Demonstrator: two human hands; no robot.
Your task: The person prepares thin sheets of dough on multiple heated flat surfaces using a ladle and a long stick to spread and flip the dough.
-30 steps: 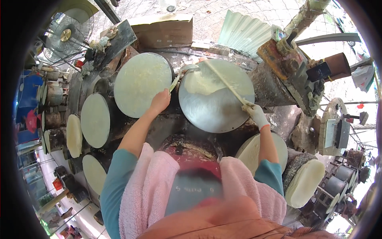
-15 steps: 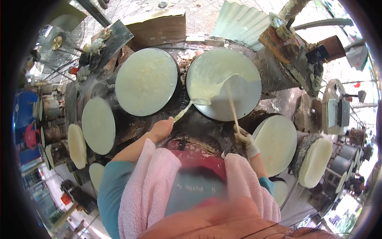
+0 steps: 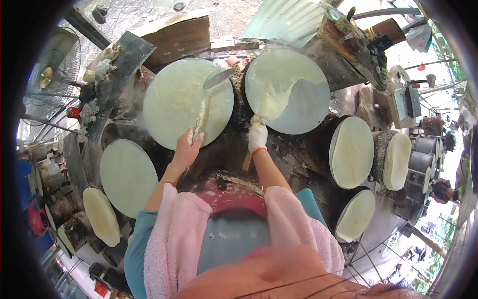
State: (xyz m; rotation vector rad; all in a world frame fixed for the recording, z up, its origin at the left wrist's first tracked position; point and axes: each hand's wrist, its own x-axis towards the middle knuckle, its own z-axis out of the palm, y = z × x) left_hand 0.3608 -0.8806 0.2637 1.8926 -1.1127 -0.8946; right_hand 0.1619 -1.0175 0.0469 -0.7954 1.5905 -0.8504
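My left hand [image 3: 186,150] is closed around the handle of a metal ladle [image 3: 219,77], whose bowl hangs over the far edge of the left round griddle [image 3: 172,112]. Pale batter covers that griddle. In a white glove, my right hand [image 3: 257,135] grips a wooden stick [image 3: 247,160] at the near left edge of the right griddle [image 3: 306,107]. The stick's far part is blurred over the pale batter [image 3: 261,82]. That batter lies on the left and far parts of the surface, while the near right part shows bare grey metal.
More batter-covered griddles stand at left [image 3: 128,177] and right [image 3: 351,152]. Stacks of pale thin sheets rest at far left [image 3: 101,217] and far right [image 3: 397,162]. Beyond stand a cardboard box [image 3: 181,42], a corrugated panel [image 3: 281,22] and a fan [image 3: 47,77].
My left hand has swung the ladle from the right griddle's near edge to over the left griddle. My right hand has moved left with the stick. The view has shifted.
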